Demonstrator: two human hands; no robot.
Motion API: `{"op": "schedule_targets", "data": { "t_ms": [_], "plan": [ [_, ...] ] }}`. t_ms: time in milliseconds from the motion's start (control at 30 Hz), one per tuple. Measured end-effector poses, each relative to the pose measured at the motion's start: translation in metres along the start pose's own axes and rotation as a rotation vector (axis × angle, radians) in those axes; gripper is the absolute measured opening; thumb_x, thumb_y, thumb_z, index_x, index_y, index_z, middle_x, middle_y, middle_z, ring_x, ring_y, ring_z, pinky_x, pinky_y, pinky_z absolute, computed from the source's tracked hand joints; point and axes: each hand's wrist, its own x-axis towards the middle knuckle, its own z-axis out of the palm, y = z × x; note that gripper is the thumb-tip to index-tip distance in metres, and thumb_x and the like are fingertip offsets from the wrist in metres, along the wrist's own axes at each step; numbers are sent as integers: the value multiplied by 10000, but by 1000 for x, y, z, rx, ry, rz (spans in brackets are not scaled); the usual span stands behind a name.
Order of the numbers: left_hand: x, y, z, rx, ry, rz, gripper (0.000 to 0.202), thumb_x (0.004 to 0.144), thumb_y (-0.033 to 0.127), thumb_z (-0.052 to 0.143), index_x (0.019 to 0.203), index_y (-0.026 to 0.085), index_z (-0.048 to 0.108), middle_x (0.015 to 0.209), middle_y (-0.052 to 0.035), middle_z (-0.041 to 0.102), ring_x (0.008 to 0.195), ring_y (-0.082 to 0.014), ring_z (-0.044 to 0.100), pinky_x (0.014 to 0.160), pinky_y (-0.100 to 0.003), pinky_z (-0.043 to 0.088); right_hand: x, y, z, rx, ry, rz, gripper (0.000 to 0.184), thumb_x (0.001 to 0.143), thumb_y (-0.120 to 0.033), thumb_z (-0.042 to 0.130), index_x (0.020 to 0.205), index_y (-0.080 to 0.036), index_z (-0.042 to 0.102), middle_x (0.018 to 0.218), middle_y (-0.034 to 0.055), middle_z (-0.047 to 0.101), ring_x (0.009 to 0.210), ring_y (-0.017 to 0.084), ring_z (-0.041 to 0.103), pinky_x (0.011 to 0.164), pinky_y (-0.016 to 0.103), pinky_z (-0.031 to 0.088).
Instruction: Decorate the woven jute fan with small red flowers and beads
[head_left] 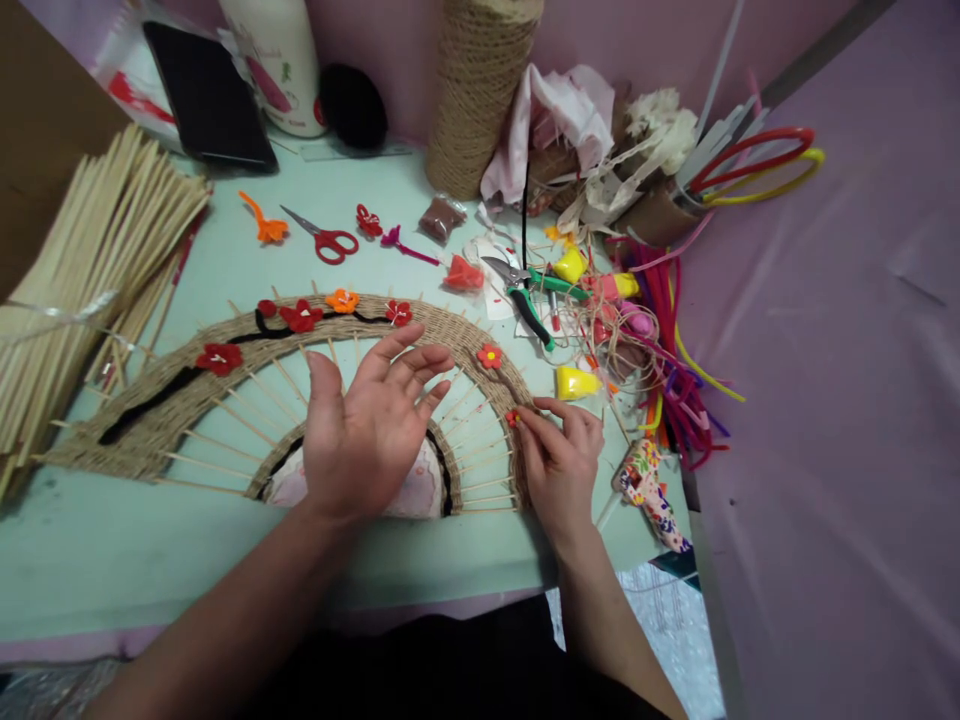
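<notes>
A fan-shaped woven jute piece (187, 385) on bamboo ribs lies flat on the pale green table (112, 560). Red and orange felt flowers and a black strip run along its arc. My left hand (371, 425) hovers palm-up over the ribs near the middle, fingers apart, holding nothing. My right hand (559, 455) rests at the right end of the arc, its fingertips pinched on a small red flower (513, 417) against the weave. Another red-orange flower (489, 355) sits just above.
A bundle of bamboo sticks (82, 270) lies at the left. Red scissors (326, 238), green-handled pliers (525, 290), yellow caps, a jute spool (476, 90), cloth scraps and pipe cleaners (675, 380) crowd the back and right. A patterned glue gun (651, 490) lies by my right hand.
</notes>
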Motion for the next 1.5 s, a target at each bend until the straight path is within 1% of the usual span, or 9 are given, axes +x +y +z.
{"op": "schedule_targets", "data": {
  "t_ms": [267,433,567,667,800,933,1100,1333,1500],
  "plan": [
    [2,-2,-3,29,-8,-3,658,874,716,291,1067,229,690,1033,-110,646,1146,-274,552,983,-398,457,-2,1,1,-38,-8,-41,211,915,-215,565,1038,-276,726,1096,63,675,1028,246,489,915,456,388],
    [2,-1,-3,30,-19,11,655,886,700,272,1060,227,691,1032,-109,651,1137,-275,559,976,-408,463,-5,-2,-2,-104,-71,-69,236,915,-210,562,1092,-266,707,1182,71,653,1065,257,476,914,456,381],
    [1,-1,-4,24,-11,5,634,885,689,293,1064,227,689,1018,-113,656,1129,-276,565,963,-405,470,-9,-3,-6,-93,-90,-61,326,921,-202,538,1226,-260,637,1258,81,612,1109,261,472,944,451,382],
    [1,-1,-4,25,-26,8,624,894,673,296,1068,217,685,1021,-113,656,1112,-268,574,956,-391,474,-11,-3,-10,-83,-65,-58,390,919,-210,537,1306,-240,576,1279,105,586,1131,259,477,958,443,386],
    [1,-1,-5,20,-42,14,599,901,654,312,1049,210,686,1000,-105,655,1070,-254,584,929,-380,489,-14,-5,-13,-115,-39,-69,328,898,-208,567,1216,-241,640,1236,94,599,1113,257,487,957,437,383],
    [1,-1,-5,15,-63,22,577,898,642,344,1056,197,677,997,-96,651,1034,-230,590,904,-350,501,-15,-6,-12,-162,-65,-70,272,898,-231,576,1144,-258,689,1248,75,596,1103,262,467,966,452,371],
    [1,-1,-6,27,-53,22,582,906,631,320,1065,198,674,1008,-97,646,1040,-227,591,898,-342,506,-15,-7,-10,-198,-99,-75,279,911,-262,574,1164,-265,692,1300,77,571,1116,272,444,964,458,367],
    [1,-1,-6,27,-61,24,573,900,632,347,1057,195,682,996,-95,648,1030,-225,594,894,-344,514,-12,-10,-11,-245,-98,-77,248,915,-290,582,1127,-265,707,1313,85,564,1138,281,438,970,471,361],
    [2,-1,-7,16,-68,16,576,898,633,360,1063,187,686,996,-99,649,1017,-226,598,876,-343,522,-12,-6,-20,-210,-10,-103,330,911,-250,567,1231,-232,649,1392,120,476,1181,286,419,1007,475,372]
  ]
}}
